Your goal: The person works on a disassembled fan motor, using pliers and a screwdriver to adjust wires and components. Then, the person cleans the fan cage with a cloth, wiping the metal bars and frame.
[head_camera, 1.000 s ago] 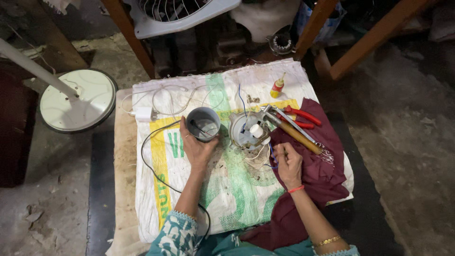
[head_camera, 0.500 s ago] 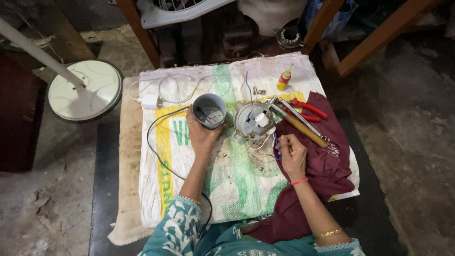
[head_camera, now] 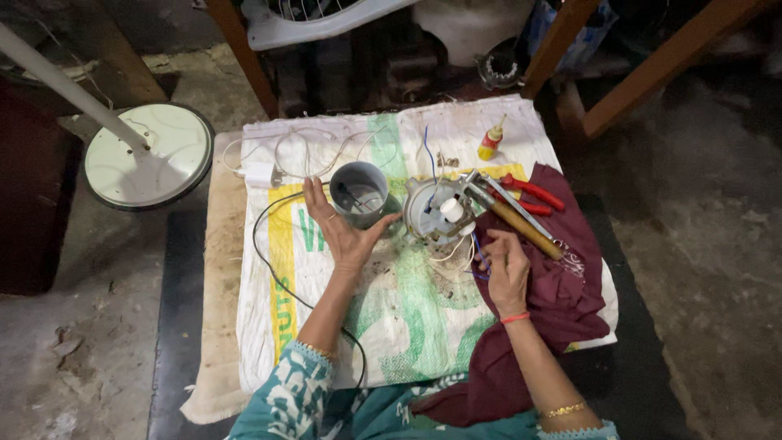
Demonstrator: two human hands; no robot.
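The left hand [head_camera: 346,232] grasps a grey cup [head_camera: 358,194]; the right hand's [head_camera: 505,265] grip pinches thin wires [head_camera: 456,251], its fingertips hidden. A printed sack [head_camera: 407,326] covers the floor, table legs [head_camera: 652,73] cut off above.

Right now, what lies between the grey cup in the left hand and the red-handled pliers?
In the head view, a round grey motor housing with a white knob lies between the grey cup and the red-handled pliers, with a wooden-handled tool alongside.
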